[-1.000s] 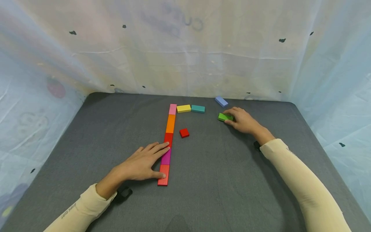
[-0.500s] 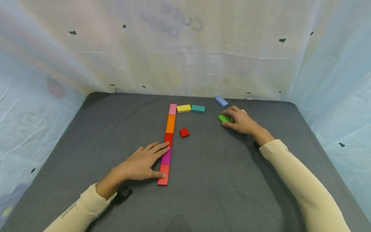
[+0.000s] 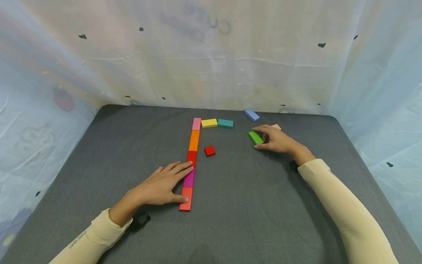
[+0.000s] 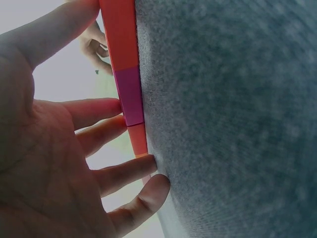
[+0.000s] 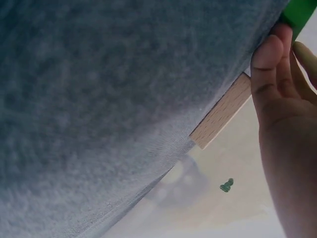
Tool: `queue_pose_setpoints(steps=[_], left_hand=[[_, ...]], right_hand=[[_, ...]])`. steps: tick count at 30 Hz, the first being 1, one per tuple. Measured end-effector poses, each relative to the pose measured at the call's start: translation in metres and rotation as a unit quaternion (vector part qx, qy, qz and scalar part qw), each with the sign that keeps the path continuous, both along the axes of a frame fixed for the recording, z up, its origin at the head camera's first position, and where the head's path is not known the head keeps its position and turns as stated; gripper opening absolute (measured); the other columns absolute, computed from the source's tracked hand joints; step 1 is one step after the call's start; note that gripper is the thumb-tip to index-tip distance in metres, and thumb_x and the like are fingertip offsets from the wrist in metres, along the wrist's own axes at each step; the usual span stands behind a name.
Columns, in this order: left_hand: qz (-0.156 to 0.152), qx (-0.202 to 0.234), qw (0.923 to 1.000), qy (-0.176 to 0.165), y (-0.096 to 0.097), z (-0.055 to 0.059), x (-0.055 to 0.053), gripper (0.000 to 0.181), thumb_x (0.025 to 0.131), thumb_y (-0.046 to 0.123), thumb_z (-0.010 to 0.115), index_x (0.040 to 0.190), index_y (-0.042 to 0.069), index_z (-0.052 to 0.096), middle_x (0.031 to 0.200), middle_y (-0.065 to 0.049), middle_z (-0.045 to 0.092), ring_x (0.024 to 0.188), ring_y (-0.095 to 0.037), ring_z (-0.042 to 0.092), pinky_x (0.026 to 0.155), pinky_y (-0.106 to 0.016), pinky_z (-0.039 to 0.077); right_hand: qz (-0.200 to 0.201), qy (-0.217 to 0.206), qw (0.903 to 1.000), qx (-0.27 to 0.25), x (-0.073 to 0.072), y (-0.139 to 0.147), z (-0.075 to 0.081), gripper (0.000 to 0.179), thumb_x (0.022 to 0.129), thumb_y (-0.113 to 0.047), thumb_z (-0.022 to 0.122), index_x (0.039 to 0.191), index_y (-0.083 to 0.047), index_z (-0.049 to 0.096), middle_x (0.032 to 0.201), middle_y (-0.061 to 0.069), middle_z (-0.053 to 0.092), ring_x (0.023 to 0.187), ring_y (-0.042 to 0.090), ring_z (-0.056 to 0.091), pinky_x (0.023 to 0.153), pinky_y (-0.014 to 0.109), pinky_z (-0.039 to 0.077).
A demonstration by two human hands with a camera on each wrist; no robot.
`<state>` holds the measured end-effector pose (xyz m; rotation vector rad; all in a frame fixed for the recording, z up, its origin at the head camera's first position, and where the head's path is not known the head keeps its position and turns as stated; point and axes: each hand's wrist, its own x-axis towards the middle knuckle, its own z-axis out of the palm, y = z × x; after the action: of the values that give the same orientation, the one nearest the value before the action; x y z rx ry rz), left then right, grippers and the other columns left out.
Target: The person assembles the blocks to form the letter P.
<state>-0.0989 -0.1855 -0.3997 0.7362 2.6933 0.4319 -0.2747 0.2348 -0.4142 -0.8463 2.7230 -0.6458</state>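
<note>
My left hand [image 3: 161, 187] lies across a straight row of flat blocks, fingers spread. Its fingertips touch the red block [image 3: 192, 157] and reach the magenta block [image 3: 189, 178], while the thumb rests on the light red block [image 3: 186, 205]. Farther along the row come an orange block [image 3: 193, 140] and a pink block [image 3: 196, 124]. On the right, my right hand [image 3: 275, 139] pinches a green block [image 3: 255, 137] between thumb and fingers, low at the table. In the right wrist view only a corner of the green block [image 5: 299, 17] shows.
A yellow block [image 3: 209, 123] and a teal block [image 3: 225, 124] extend rightward from the pink one. A small red block [image 3: 209, 151] lies apart. A blue block [image 3: 252, 115] and a bare wood block [image 5: 223, 111] lie near my right hand. Sheeting [image 3: 211, 73] surrounds the grey table [image 3: 224, 227].
The green block has turned, its near end swinging toward me, as my right hand shifted slightly. The bare wood block has come into view behind that hand. My left hand stays put.
</note>
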Motion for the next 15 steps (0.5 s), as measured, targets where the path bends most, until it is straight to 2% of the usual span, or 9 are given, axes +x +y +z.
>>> queue_pose_setpoints(steps=[15], left_hand=[[0.004, -0.002, 1.0, -0.009, -0.0009, -0.0004, 0.001, 0.098, 0.081, 0.058, 0.074, 0.159, 0.024, 0.025, 0.165, 0.002, 0.025, 0.151, -0.032, 0.025, 0.111, -0.07, 0.026]], right_hand=[[-0.001, 0.014, 0.9995, -0.028, 0.0033, -0.005, 0.0039, 0.072, 0.087, -0.032, 0.078, 0.148, -0.009, 0.047, 0.137, 0.015, 0.051, 0.088, 0.02, 0.06, 0.077, 0.038, 0.049]])
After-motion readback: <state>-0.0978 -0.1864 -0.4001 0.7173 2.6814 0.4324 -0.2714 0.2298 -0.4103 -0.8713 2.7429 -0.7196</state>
